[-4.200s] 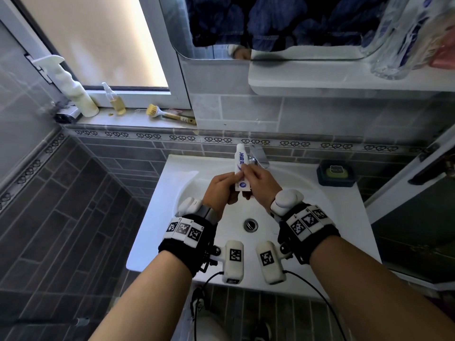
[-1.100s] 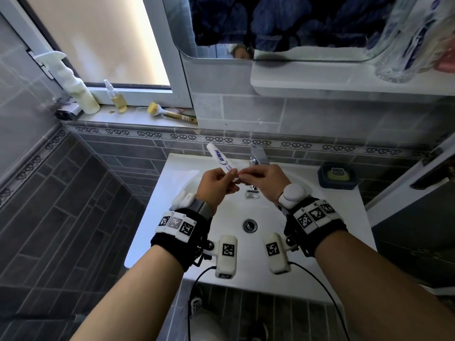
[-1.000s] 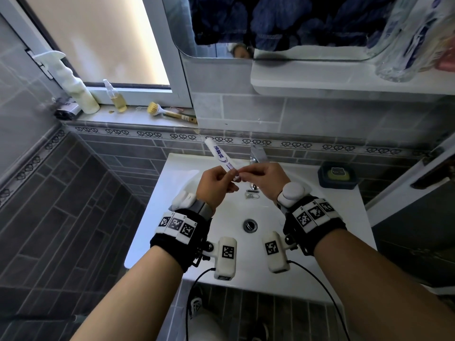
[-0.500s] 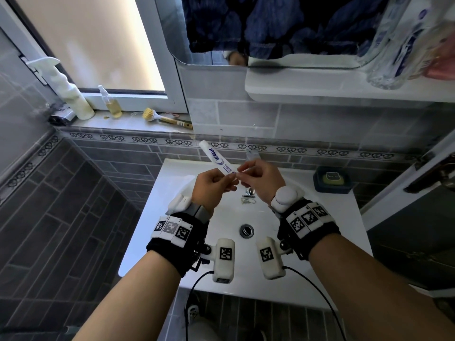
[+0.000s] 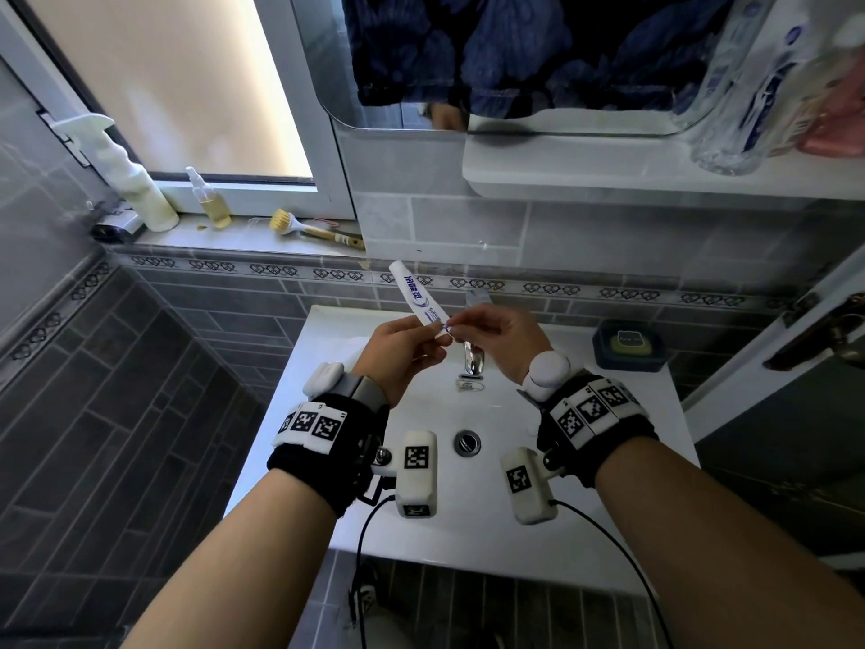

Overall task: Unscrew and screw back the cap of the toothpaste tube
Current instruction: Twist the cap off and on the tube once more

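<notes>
A white toothpaste tube [image 5: 414, 292] with blue lettering slants up and to the left above the sink. My left hand [image 5: 398, 356] grips its lower end near the neck. The fingertips of my right hand [image 5: 498, 337] pinch at the cap end of the tube, where the two hands meet. The cap itself is hidden between my fingers, so I cannot tell whether it sits on the tube or off it. Both wrists carry black bands with marker tags.
A white sink [image 5: 608, 484] lies below my hands, with a chrome tap [image 5: 472, 363] and a drain [image 5: 466, 442]. A blue soap dish [image 5: 627, 344] stands at its right. The window ledge holds a spray bottle [image 5: 126, 175], a small bottle [image 5: 210, 196] and a brush [image 5: 309, 229].
The tube stood upright 4.2 s ago; it now slants left. Over the last second both hands kept their hold at the cap end, with little movement.
</notes>
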Demonstrator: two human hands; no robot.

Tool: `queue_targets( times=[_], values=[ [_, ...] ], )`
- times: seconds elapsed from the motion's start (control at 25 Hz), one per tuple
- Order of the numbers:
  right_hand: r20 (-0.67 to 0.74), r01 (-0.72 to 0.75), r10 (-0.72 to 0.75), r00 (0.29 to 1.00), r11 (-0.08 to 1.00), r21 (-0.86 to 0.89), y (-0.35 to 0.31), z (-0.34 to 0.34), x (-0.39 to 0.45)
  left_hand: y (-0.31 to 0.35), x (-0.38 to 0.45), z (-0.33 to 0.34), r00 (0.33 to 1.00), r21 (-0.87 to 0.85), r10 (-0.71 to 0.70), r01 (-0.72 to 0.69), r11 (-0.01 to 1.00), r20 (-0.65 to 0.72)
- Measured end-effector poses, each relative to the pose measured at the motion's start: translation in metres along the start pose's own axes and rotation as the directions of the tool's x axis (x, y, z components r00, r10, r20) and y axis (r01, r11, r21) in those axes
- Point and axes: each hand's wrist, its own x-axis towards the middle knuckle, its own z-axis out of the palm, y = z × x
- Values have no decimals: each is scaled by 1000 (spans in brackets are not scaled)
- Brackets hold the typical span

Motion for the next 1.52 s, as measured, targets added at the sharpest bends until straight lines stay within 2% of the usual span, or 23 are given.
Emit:
queue_targets(
  times=[0.04,0.12,0.24,0.44,0.52,0.68,0.76,0.96,1.12,1.28,1.36,1.52],
  values=[
    [1,-1,1,1000,999,-37,0,0,0,-1,0,0,1000,29,4,-5,1000,10],
    [-4,-12,11,1000,992,-123,2,1,-1,-5,0,1,997,200,76,-77,977,10],
    [-21,-26,23,1000,986,-164,4,2,-1,-9,-1,3,973,460,221,-227,859,67],
    [-42,-103,99,994,990,-101,10,2,0,-15,-3,-4,944,604,285,-325,728,164],
    [-82,-117,115,990,993,-22,8,5,3,-17,-1,-1,940,575,314,-333,747,137],
    [-151,-88,121,981,974,208,-1,13,12,-15,0,10,935,394,355,-331,858,10],
    [-151,-58,97,984,967,247,-3,16,17,-11,-1,13,936,305,350,-326,895,-26],
    [-198,-11,55,979,976,220,-12,17,20,2,-2,21,966,102,259,-254,962,-30],
    [-108,-13,23,994,996,91,-12,7,12,4,-7,13,992,79,112,-117,990,63],
    [-66,0,4,998,999,54,-17,9,4,5,-4,15,996,13,92,-92,996,-13],
    [-32,38,-39,999,999,-30,-18,9,3,7,-2,16,998,-26,63,-63,998,-23],
    [-6,52,-52,999,997,56,-20,10,1,9,-4,10,998,-86,28,-24,996,52]
  ],
)
